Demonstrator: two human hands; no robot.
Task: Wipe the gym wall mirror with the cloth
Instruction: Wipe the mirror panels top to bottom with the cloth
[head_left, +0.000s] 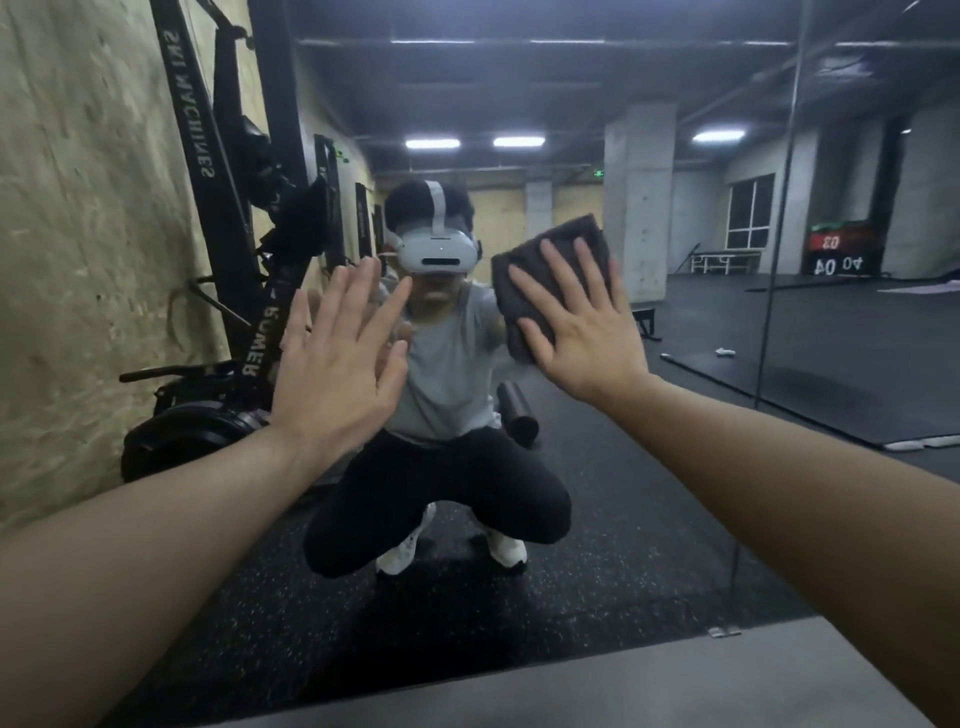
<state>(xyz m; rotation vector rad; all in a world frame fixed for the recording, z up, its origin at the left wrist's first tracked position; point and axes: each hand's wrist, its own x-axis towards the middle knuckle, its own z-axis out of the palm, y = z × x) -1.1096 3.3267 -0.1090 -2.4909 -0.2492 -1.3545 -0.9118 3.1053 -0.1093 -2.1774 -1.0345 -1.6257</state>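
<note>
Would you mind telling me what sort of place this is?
Most likely a gym: a ski machine stands against the wall, a big wall mirror reflects dark rubber flooring, and a foam roller lies on it.

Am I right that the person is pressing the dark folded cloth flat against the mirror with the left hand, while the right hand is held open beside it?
Not quite: the hands are swapped. The head view shows the right hand pressing the dark folded cloth against the mirror with straight, spread fingers, while the left hand is held open beside it, holding nothing.
</note>
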